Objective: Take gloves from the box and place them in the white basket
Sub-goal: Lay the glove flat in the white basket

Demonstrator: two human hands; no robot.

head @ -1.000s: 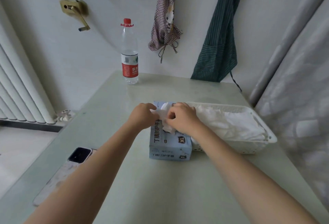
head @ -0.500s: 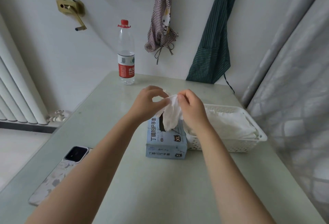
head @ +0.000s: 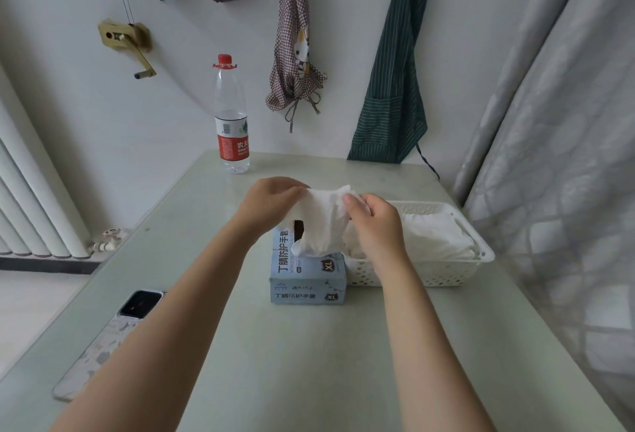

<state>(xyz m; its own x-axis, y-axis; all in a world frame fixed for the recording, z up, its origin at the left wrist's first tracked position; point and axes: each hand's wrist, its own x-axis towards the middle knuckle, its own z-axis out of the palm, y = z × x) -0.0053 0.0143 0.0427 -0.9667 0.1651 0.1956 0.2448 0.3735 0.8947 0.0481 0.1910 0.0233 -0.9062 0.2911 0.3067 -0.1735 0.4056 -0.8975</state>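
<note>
1. Change: a second ago both hands were down at the slot of the glove box, fingers working at white material. Half a second ago a glove was partly drawn up between them. Now it hangs clear, its lower edge just above the box top.
2. Grip, left hand: fingertips pinch the glove's upper left corner; glove trails down and to the right of this pinch.
3. Grip, right hand: thumb and fingers pinch the upper right corner. The two pinches are near each other, top edge stretched between them.
4. Meaning, as a judgement: extraction done for this glove; transfer not yet made. The white basket sits to the right of the right-hand pinch and below it, touching or nearly touching the box side. A short carry right, then release.
5. Basket already holds a heap of white gloves; count cannot be told.
6. Hidden: the right hand covers the basket's near-left corner and part of the heap. The glove covers most of the box slot; only a dark sliver shows left of it. What remains inside cannot be told.
7. Hard to make out: whether one glove or two stuck together; folds too crumpled.
8. Left of both grips, near the table edge: a phone, partly cut off by the left forearm.
</note>
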